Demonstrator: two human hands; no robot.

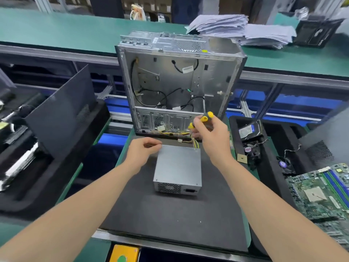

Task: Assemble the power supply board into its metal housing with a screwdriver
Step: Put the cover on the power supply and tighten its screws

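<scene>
PSU (178, 167) was a plain grey metal box lying flat on the black mat (170, 214). It had a mesh vent and a power socket on its near face. Yellow/black wires (195, 143) left its far edge towards the case (175, 82). The case stood just beyond the PSU, open side facing the camera, bare inside apart from loose black cables.

Left hand (141, 150) was at the PSU's far-left corner, fingers curled, thumb against the index finger. Can't tell if it pinched anything or touched the box. Right hand (211, 133) was above the PSU's far-right corner, wrapped round a yellow/black screwdriver (205, 117) with the handle tilted up to the right; the shaft wasn't clear. Both forearms reached in, one on each side of the PSU.

Right of the PSU: motherboard (321, 191). Left of it: dark side panel (62, 110), leaning.
</scene>
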